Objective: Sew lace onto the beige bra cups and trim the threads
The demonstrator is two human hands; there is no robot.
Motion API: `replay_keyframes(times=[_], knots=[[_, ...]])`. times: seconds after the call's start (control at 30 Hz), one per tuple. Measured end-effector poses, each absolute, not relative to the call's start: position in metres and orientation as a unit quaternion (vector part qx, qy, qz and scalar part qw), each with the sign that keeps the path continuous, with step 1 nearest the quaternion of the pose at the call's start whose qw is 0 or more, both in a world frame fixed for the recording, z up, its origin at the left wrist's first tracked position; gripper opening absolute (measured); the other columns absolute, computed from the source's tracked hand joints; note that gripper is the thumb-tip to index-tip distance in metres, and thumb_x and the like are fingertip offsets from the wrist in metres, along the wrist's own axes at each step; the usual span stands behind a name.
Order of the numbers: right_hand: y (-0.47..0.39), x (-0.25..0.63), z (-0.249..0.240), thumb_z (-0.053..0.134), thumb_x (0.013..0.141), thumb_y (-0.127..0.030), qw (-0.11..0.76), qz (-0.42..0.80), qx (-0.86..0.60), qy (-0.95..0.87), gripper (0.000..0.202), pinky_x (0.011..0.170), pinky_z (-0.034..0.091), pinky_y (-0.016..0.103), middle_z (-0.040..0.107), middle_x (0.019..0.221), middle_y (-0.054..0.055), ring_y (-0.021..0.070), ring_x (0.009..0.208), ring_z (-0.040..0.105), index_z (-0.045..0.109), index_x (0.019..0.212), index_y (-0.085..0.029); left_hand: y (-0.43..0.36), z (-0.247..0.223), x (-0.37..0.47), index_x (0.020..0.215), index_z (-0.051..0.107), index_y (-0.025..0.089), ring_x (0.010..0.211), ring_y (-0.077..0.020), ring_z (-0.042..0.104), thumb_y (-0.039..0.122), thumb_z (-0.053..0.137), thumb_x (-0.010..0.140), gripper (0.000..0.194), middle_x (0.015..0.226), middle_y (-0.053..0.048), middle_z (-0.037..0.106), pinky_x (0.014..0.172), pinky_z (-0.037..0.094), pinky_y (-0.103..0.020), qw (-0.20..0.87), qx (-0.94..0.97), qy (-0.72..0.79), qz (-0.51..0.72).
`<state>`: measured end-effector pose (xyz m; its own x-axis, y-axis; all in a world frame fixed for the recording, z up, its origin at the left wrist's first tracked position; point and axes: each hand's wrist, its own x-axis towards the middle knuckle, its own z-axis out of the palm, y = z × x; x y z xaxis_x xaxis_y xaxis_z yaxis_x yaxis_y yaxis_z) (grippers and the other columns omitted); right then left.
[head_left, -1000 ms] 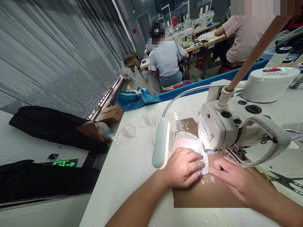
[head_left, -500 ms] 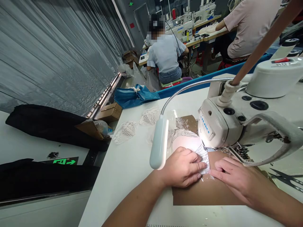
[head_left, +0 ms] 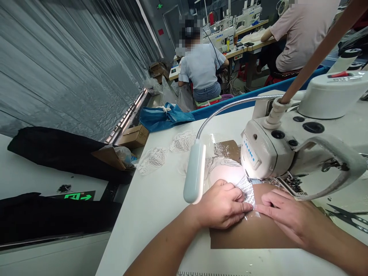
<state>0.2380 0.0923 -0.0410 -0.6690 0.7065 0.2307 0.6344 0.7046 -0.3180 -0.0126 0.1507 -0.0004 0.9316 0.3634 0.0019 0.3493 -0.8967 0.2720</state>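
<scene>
A white JUKI sewing machine stands on the right of the white table. Under its needle area lies a pale pink and white lace piece. My left hand has its fingers bent together on the lace, pinching its lower edge. To the right, my right hand touches the lace's lower right corner with its forefinger, over the brown plate; its other fingers are curled. The two hands' fingertips nearly meet. The needle tip is hard to make out.
A grey-green lamp on a bent metal neck hangs left of the machine. Lace pieces lie on the table. Black scissors rest at right. Beyond a blue cloth, two people sit at sewing machines.
My left fingertips have shifted slightly right and up along the lace edge, closer to my right forefinger. The right hand has barely moved.
</scene>
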Motion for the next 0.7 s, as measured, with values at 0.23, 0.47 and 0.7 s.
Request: replay_keyframes(times=[0.23, 0.47, 0.7], knots=[[0.092, 0.236, -0.036, 0.039, 0.09, -0.008, 0.18, 0.124, -0.383, -0.898, 0.035, 0.06, 0.034, 0.028, 0.05, 0.076, 0.002, 0.0179, 0.068, 0.046, 0.059, 0.114, -0.024, 0.151, -0.001, -0.012, 0.121, 0.066, 0.026, 0.087, -0.0181, 0.054, 0.034, 0.051, 0.097, 0.029, 0.097, -0.006, 0.062, 0.082, 0.039, -0.034, 0.142, 0.972, 0.184, 0.027], [0.09, 0.231, -0.042, 0.04, 0.083, -0.005, 0.207, 0.091, -0.381, -0.897, 0.04, 0.064, 0.037, 0.03, 0.061, 0.085, 0.006, 0.0199, 0.074, 0.054, 0.063, 0.11, -0.023, 0.152, 0.002, -0.01, 0.121, 0.065, 0.02, 0.101, -0.0223, 0.055, 0.035, 0.045, 0.1, 0.033, 0.123, -0.009, 0.063, 0.087, 0.043, -0.036, 0.15, 0.965, 0.205, 0.067], [0.086, 0.231, -0.053, 0.036, 0.081, -0.003, 0.198, 0.11, -0.387, -0.894, 0.04, 0.06, 0.033, 0.032, 0.064, 0.094, 0.006, 0.0217, 0.076, 0.057, 0.06, 0.104, -0.025, 0.154, -0.015, -0.002, 0.133, 0.053, 0.012, 0.095, -0.0233, 0.054, 0.025, 0.045, 0.096, 0.04, 0.137, -0.009, 0.057, 0.076, 0.046, -0.035, 0.086, 0.963, 0.242, 0.076]])
